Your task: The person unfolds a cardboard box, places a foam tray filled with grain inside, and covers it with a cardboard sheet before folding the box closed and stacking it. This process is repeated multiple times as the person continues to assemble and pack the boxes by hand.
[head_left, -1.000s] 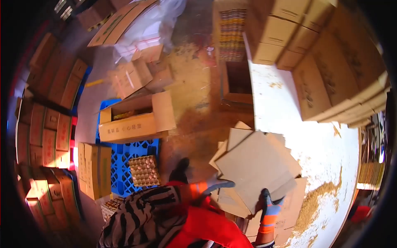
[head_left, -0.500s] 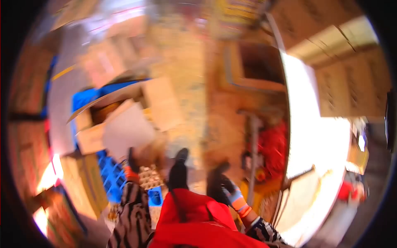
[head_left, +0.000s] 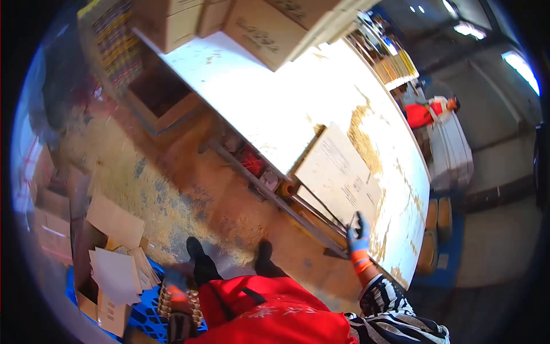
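Observation:
My right hand (head_left: 358, 234), in a blue-grey and black glove with an orange cuff, reaches over the near edge of a white-topped table (head_left: 240, 103). Its fingers stretch out, thumb apart, right at the corner of a flat, printed cardboard box (head_left: 338, 172) lying there. Low at my left side hangs my left hand (head_left: 176, 281), gloved too and smeared by motion, its fingers indistinct. It overlaps a stack of egg trays (head_left: 195, 307) in this view.
Cartons (head_left: 266, 34) stand at the table's far end. Wood-coloured crumbs (head_left: 361, 135) litter its top. An open box (head_left: 86, 281) with cardboard sheets (head_left: 114, 275) sits by a blue pallet (head_left: 146, 312) at lower left. A person in red (head_left: 421, 114) is beyond the table.
My view has swung right, from the floor and open box toward the table. My right hand has risen from beside my body to the flat box at the table edge.

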Motion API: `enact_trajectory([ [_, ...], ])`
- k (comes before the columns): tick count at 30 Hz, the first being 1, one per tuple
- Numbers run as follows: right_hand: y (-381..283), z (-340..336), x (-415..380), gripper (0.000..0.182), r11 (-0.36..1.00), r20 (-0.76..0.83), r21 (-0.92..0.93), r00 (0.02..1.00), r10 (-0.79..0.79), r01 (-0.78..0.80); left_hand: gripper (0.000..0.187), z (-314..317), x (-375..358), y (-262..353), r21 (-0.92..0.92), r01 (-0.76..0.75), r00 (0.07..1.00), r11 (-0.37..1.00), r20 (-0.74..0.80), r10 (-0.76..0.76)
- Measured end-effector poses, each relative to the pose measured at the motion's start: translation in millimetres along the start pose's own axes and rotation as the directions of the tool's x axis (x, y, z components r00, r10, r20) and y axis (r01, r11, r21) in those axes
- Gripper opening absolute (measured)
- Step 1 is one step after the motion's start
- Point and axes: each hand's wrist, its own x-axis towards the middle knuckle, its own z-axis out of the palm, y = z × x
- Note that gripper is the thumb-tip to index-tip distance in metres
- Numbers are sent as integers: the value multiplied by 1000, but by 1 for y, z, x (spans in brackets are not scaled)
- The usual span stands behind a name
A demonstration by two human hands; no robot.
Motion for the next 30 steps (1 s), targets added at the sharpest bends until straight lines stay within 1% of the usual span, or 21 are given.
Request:
enact_trajectory([
  [1, 43, -20, 13, 58, 1000, -63, -11, 998, 18, -19, 38, -15, 30, 43, 360, -244, 961, 901, -35, 274],
  [2, 89, -34, 27, 60, 999, -128, -22, 991, 31, -34, 39, -31, 55, 97, -9, -265, 964, 964, -35, 264],
  [3, 128, -42, 37, 62, 999, -159, 1, 986, 48, -49, 39, -49, 79, 155, -501, -159, 980, 851, 22, 196],
  [4, 160, -44, 46, 63, 998, -184, 28, 981, 64, -59, 40, -64, 99, 215, -854, 49, 983, 518, 134, 129],
  [5, 181, -41, 54, 67, 993, -176, 32, 978, 115, -111, 41, -83, 116, 275, -954, 157, 968, 255, 199, 150],
  [6, 194, -36, 60, 72, 986, -115, 94, 982, 151, -140, 42, -97, 129, 331, -974, 203, 954, 101, 220, 202],
  [8, 156, -32, 44, 79, 950, 98, -296, 986, 132, -98, 45, -111, 145, 422, -975, 217, 938, -53, 193, 289],
  [10, 126, -31, 16, 82, 913, 112, -404, 988, 107, -53, 48, -101, 155, 477, -994, 88, 949, -63, 64, 309],
  [11, 111, -38, 2, 81, 909, 213, -415, 975, 63, 32, 49, -97, 157, 489, -993, 34, 957, -114, 0, 290],
  [12, 100, -48, -15, 80, 902, 312, -415, 950, 20, 117, 47, -135, 131, 511, -869, 228, 959, -440, 122, 257],
  [13, 96, -58, -28, 81, 912, 397, -376, 918, -1, 163, 46, -178, 103, 536, -607, 324, 945, -726, 241, 220],
  [14, 94, -68, -33, 82, 919, 476, -331, 879, -33, 214, 48, -168, 106, 529, -719, 237, 971, -654, 155, 182],
  [16, 97, -88, -35, 88, 900, 541, -243, 821, -184, 362, 45, -186, 91, 515, -726, 294, 952, -622, 168, 255],
  [17, 107, -88, -36, 92, 844, 505, -183, 784, -360, 505, 45, -193, 82, 513, -826, 210, 976, -523, 145, 161],
  [18, 94, -100, -30, 97, 832, 547, -111, 733, -405, 543, 44, -199, 71, 511, -905, 129, 991, -406, 110, 69],
  [19, 87, -103, -24, 101, 794, 594, -39, 653, -470, 607, 43, -206, 56, 509, -994, -39, 994, -102, -49, 93],
  [21, 77, -95, -25, 109, 720, 642, 128, 497, -584, 682, 42, -223, 44, 510, -922, 158, 987, -354, 158, 28],
  [22, 69, -92, -29, 109, 723, 709, 115, 453, -540, 682, 42, -232, 44, 513, -847, 233, 967, -478, 253, 23],
  [27, 71, -100, -17, 101, 593, 659, 145, 370, -655, 792, 44, -271, 50, 528, -856, 249, 968, -453, 228, 101],
  [29, 70, -94, -13, 96, 591, 633, 96, 409, -657, 801, 48, -279, 73, 517, -804, 329, 944, -496, 276, 180],
  [30, 67, -90, -8, 94, 587, 610, 61, 435, -662, 807, 52, -285, 78, 517, -823, 300, 952, -482, 230, 201],
])
